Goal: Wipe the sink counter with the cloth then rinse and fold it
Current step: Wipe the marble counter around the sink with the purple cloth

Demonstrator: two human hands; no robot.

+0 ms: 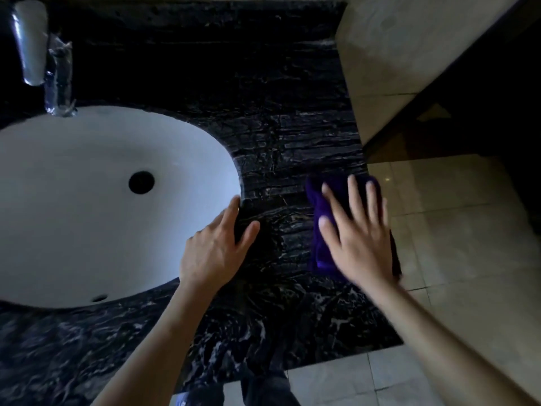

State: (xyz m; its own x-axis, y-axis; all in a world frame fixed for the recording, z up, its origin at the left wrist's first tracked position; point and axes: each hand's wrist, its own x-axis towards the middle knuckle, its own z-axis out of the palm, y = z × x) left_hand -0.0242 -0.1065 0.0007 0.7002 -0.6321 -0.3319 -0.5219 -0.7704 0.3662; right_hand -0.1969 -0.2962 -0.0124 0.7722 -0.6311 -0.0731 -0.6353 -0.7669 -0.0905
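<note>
The fingers (355, 197) of the right hand (358, 238) lie straight and spread, pressed flat on the purple cloth (319, 230) with no curl round it; the cloth sits bunched on the dark marble counter (278, 136), near its right edge and well right of the white sink (87, 186); part of it is hidden under the palm. The left hand (216, 247) rests open too, fingertips at the sink's rim, holding nothing — a brace, most likely. The cloth looks soft, light and limp; it should slide easily over polished stone under flat pressure, yet it may ruck up or slip off the edge; for rinsing, a pinch at a free corner or a handful of the bunched middle would serve — once wet it will be heavier and drip. The tap (29, 45) stands at the far left.
</note>
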